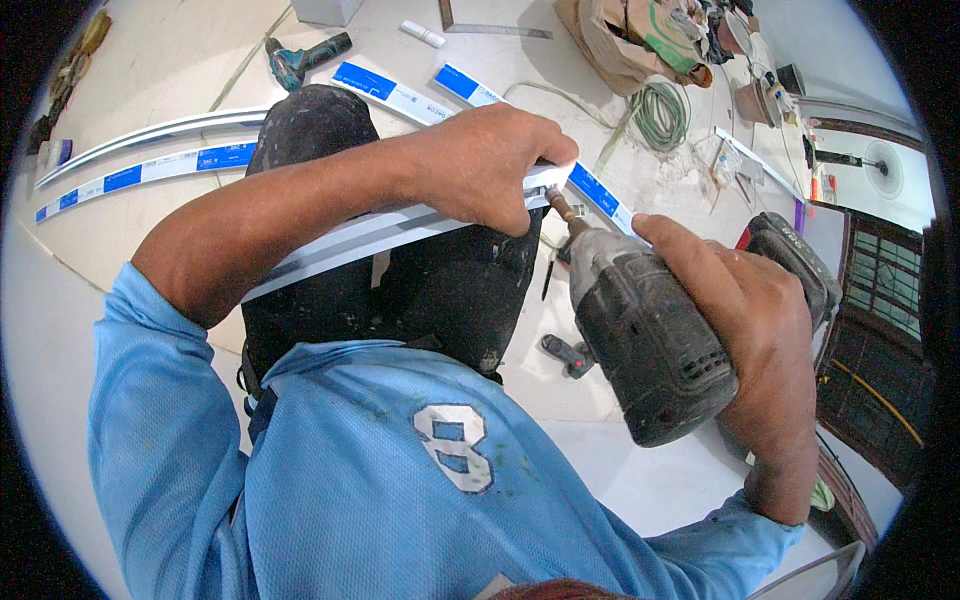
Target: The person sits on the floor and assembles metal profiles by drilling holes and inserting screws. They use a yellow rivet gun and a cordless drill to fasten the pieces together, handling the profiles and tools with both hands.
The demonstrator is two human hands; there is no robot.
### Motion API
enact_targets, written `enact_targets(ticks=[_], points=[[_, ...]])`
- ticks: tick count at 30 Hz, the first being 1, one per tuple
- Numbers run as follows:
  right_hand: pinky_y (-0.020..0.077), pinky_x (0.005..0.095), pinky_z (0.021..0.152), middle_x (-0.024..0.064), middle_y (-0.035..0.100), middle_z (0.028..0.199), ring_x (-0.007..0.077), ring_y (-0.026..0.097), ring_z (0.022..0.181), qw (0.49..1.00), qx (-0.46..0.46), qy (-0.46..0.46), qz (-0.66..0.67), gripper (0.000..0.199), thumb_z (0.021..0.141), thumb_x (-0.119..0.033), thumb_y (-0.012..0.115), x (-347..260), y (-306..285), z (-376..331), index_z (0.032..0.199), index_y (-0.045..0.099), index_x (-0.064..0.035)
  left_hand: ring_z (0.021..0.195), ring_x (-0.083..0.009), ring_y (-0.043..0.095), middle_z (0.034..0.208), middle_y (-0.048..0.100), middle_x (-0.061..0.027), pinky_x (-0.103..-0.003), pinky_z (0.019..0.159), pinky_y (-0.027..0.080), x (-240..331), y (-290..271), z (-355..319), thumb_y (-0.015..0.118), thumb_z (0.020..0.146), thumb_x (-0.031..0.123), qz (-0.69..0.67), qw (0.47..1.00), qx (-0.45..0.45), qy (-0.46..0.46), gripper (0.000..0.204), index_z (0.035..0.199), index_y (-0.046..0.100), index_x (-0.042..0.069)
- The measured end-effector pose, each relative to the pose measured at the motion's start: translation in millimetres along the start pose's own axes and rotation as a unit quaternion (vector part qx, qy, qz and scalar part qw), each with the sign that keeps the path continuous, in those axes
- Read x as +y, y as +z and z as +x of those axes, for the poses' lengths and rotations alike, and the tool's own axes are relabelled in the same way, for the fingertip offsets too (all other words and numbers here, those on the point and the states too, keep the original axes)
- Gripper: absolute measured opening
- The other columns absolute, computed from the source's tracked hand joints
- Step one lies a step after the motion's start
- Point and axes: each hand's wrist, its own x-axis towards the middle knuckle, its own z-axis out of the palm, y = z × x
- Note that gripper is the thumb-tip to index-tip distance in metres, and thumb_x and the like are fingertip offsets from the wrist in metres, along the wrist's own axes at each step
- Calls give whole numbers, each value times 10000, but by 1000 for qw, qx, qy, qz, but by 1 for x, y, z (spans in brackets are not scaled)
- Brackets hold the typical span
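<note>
My left hand point(492, 165) is closed around the end of a white metal profile point(375, 235), which lies slantwise across my thighs. In my right hand point(745, 305) is a black and grey cordless impact driver point(655, 340), its red-trimmed battery pack point(795, 255) beyond my wrist. The driver's bit point(563, 207) points at the profile's end, close by my left thumb. Whether the bit touches the metal cannot be made out. More profiles with blue and white film point(400, 97) lie on the floor past my knees.
A teal cordless drill point(300, 60) lies at the far left, near a white tube point(422, 34) and a metal square point(500, 31). Coiled green hose or cable point(658, 117) is beside a brown bag point(635, 45). A small dark tool point(567, 355) sits below the driver; a fan point(880, 165) stands far right.
</note>
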Motion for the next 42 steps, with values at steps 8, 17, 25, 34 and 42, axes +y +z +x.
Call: enact_targets(ticks=[8,17,25,34,42], points=[[585,456,826,188,801,1027,352,804,925,999,14,-25,13,495,885,-195,823,8,2,1,1350,719,-60,1099,-407,733,1171,730,-244,-452,956,587,-1,2,0,857,665,125,3,1000,8,3,628,1247,706,-55],[579,450,807,178,802,985,341,802,879,998,3,-55,-13,498,873,-195,820,10,-4,10,1342,727,-55,1089,-407,732,1150,726,-227,-461,935,585,2,3,-4,866,676,133,7,1000,19,7,598,1232,709,-21],[595,442,806,191,807,982,351,814,875,998,5,-45,38,489,876,-175,824,15,-2,12,1339,732,-49,1075,-428,725,1137,719,-232,-482,925,581,-1,4,-2,868,666,132,17,1000,19,9,605,1229,705,-19],[582,455,822,165,809,992,335,804,898,998,12,-57,0,475,872,-206,816,18,2,11,1317,736,-60,1089,-431,722,1133,710,-229,-492,925,581,-1,7,-3,866,678,133,43,999,22,9,605,1241,701,-12],[513,442,729,97,769,900,290,745,792,987,-14,-115,-110,463,858,-217,796,18,-13,20,1303,736,-105,1069,-441,726,1133,708,-223,-504,902,586,2,4,-7,862,682,132,52,998,37,21,594,1240,712,-2]])
